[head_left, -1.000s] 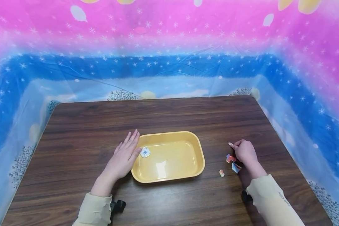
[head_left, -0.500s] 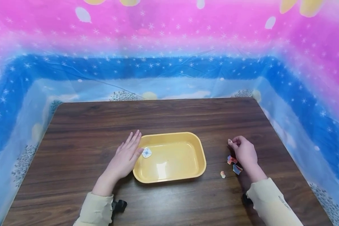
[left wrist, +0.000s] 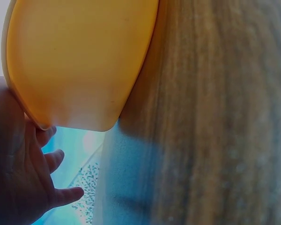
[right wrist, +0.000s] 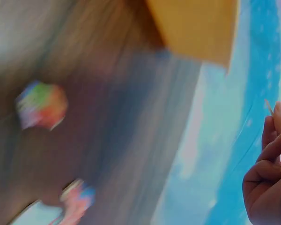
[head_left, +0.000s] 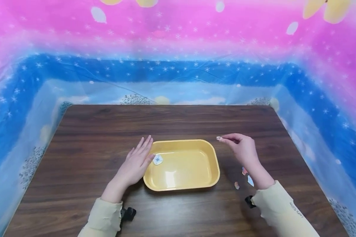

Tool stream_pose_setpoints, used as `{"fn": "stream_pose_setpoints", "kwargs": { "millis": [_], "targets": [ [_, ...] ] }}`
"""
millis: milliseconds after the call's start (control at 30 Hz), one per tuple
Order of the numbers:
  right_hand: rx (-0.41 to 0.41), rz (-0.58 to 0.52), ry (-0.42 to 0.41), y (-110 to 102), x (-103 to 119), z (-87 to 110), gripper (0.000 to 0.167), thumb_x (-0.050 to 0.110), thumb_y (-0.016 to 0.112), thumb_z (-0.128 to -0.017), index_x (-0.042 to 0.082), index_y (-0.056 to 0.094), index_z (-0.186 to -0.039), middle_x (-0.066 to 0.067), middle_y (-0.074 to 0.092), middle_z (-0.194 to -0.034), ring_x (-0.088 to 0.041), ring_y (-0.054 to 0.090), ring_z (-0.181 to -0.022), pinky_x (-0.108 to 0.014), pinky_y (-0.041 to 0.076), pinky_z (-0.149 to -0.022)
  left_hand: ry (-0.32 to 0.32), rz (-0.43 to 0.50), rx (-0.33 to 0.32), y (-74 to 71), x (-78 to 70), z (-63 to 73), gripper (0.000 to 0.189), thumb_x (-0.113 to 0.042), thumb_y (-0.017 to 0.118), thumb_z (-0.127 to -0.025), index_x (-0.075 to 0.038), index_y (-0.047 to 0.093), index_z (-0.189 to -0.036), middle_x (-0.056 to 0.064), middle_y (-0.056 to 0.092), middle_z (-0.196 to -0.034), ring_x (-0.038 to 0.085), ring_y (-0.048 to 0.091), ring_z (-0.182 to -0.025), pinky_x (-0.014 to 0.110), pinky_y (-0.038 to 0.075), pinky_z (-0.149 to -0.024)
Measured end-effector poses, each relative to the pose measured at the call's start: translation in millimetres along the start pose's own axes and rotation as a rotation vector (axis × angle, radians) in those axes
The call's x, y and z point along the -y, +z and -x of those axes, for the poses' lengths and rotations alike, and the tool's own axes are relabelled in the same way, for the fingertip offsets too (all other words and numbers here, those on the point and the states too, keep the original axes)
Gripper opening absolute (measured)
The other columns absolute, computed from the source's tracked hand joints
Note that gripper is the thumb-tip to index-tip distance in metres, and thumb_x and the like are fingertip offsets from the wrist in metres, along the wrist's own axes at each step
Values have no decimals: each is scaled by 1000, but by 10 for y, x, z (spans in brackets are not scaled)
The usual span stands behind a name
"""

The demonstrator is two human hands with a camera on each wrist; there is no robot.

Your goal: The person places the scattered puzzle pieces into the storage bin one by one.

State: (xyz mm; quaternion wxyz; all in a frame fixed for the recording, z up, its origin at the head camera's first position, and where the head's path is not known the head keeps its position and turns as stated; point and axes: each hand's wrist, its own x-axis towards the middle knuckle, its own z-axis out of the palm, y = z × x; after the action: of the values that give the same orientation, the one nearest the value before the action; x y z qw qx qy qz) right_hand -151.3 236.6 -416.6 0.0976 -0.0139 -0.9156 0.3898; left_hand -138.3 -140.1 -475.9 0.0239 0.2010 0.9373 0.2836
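Note:
My left hand (head_left: 137, 164) lies with straight fingers along the left rim of a yellow plastic tray (head_left: 181, 189); its thumb reaches over the edge. Inside, close to that thumb, is a small white flat piece with a blue compass star (head_left: 157, 159). Between thumb and fingertips my right hand (head_left: 245, 149) pinches a small, thin, whitish flat piece (head_left: 219, 138), raised just right of the tray's far corner. Its printed side is too small to make out. Below the right hand, a reddish piece (head_left: 244, 171), a pale blue-white piece (head_left: 250, 180) and a small multicoloured piece (head_left: 236, 185) lie on the table.
The dark wood-grain table (head_left: 172, 121) ends at a far edge with rounded corners. A pink and blue snowflake-printed cloth (head_left: 178, 70) hangs around the back and sides. Black wrist straps show at both cuffs.
The right hand has lifted the whitish piece and carried it left toward the tray. The left hand stays at the tray's rim. The head view has shifted slightly.

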Motion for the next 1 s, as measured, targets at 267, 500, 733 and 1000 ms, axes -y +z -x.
{"fn": "stream_pose_setpoints", "kwargs": {
  "millis": [267, 500, 733, 1000],
  "targets": [
    [214, 104, -137, 419, 553, -12, 14, 27, 81, -89, 14, 84, -94, 0, 78, -90, -14, 62, -66, -29, 48, -60, 7, 1, -9, -2, 13, -2, 60, -39, 35, -112, -8, 25, -162, 3, 14, -169, 30, 7, -156, 65, 16, -119],
    [476, 293, -249, 880, 912, -11, 9, 29, 81, -88, 20, 83, -88, 9, 76, -85, -7, 69, -78, -29, 56, -70, -12, 8, -9, -8, 20, 25, 60, -38, 37, -111, -8, 25, -162, 2, 15, -169, 28, 7, -156, 64, 16, -119],
    [579, 472, -283, 1226, 1021, -54, 10, 29, 84, -85, 20, 81, -84, 10, 73, -79, -7, 63, -68, -30, 54, -61, -27, 9, 5, 20, 18, 32, 60, -38, 37, -111, -8, 25, -162, 2, 14, -169, 29, 7, -156, 65, 16, -119],
    [595, 511, -170, 1356, 1037, -87, 12, 31, 85, -83, 19, 81, -82, 10, 70, -76, -8, 56, -65, -35, 55, -69, -11, -1, -12, -32, 21, 25, 61, -40, 37, -111, -9, 25, -162, 2, 15, -169, 29, 8, -156, 65, 17, -119]
  ]
}}
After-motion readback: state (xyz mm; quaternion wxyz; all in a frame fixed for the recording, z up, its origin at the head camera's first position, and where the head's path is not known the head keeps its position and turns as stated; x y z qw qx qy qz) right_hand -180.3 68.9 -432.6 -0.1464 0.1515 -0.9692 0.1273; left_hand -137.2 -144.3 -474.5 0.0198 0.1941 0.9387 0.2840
